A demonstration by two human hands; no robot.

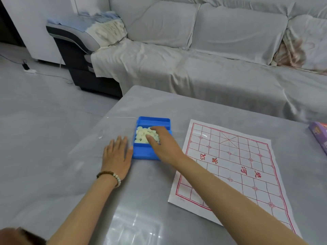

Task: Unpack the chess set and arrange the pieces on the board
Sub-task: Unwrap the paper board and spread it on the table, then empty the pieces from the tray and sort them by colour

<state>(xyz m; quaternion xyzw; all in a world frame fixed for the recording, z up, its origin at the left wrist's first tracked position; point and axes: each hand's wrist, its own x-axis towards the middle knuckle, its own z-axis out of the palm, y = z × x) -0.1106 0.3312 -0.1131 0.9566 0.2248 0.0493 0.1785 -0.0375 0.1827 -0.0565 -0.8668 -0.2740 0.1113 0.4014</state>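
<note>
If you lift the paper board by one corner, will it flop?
Probably yes: the board looks like a thin printed sheet. It likely weighs little, and a push might slide it across the glossy table.

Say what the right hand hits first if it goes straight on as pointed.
The right hand meets the pile of pale round chess pieces inside the open blue plastic box; fingertips seem already there, depth unclear.

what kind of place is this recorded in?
Most likely a home living room: a long sofa under a loose grey cover, a grey table in front of it, and a paper chess board laid on the table.
</note>
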